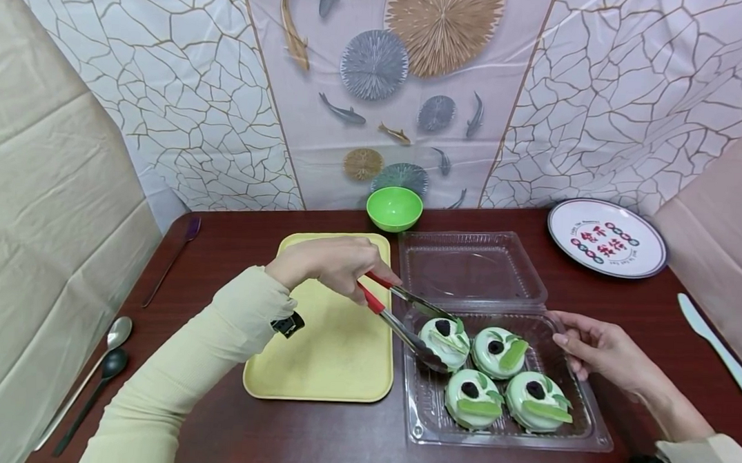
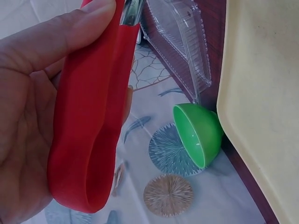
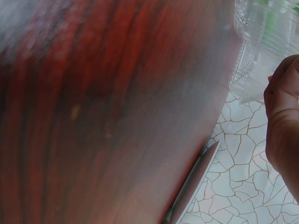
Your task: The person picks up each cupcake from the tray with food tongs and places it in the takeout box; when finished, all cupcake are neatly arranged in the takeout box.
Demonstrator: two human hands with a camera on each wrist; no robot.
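Observation:
My left hand (image 1: 338,261) holds metal tongs (image 1: 406,335) by their red handle (image 2: 84,116), above the tray's right edge. The tong tips straddle the upper-left cake (image 1: 443,344), a round pale-green cream cake with a dark berry and a green slice on top. It sits with several similar cakes (image 1: 477,400) in a clear plastic container (image 1: 437,435), whose lid (image 1: 475,270) lies folded back. At the container's right rim, my right hand (image 1: 602,349) grips the edge between thumb and fingers.
A yellow tray (image 1: 321,374) lies left of the container. Behind stands a green bowl (image 1: 394,210). A white plate (image 1: 607,238) is at back right, near a pale knife (image 1: 720,350). On the left lie a purple-tipped utensil (image 1: 193,229), a metal spoon (image 1: 119,332) and a black spoon (image 1: 114,364).

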